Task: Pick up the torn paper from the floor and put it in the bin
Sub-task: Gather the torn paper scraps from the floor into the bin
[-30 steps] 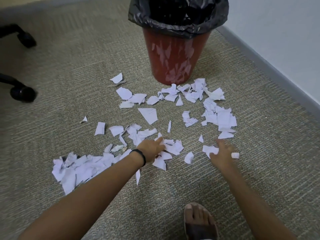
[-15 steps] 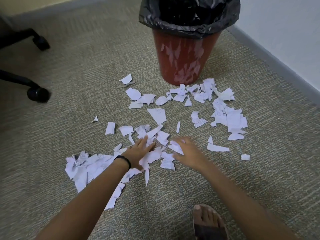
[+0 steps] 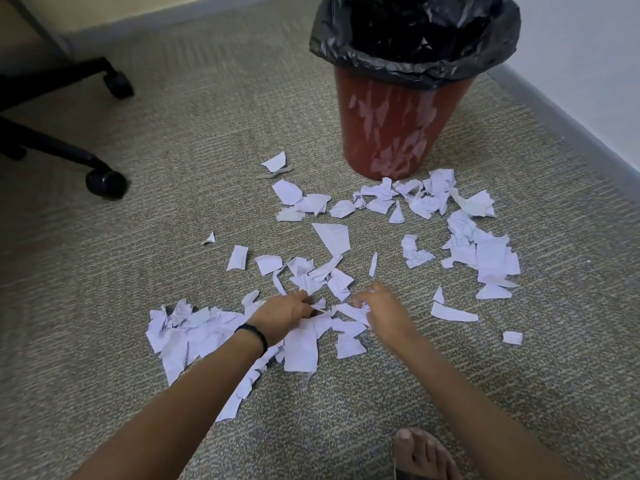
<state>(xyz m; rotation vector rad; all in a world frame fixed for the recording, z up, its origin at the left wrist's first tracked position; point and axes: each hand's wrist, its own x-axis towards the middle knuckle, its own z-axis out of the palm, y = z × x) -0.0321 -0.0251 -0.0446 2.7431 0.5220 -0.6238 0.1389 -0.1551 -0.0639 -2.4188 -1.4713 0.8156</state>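
On the floor (image 3: 207, 133), torn paper (image 3: 304, 344) lies scattered from 9 to 2 o'clock around your hands. Your left hand (image 3: 282, 315) and right hand (image 3: 382, 308) rest on the central heap, fingers (image 3: 372, 296) curled down; pinching or not, I cannot tell. Risk: a loose scoop sheds scraps before the bin (image 3: 405, 126) at 1 o'clock.

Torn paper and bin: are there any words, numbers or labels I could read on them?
On the torn paper: faint lines of writing on several scraps, too small and blurred to read.
On the red bin: no label or lettering shows.
On the black liner: none.
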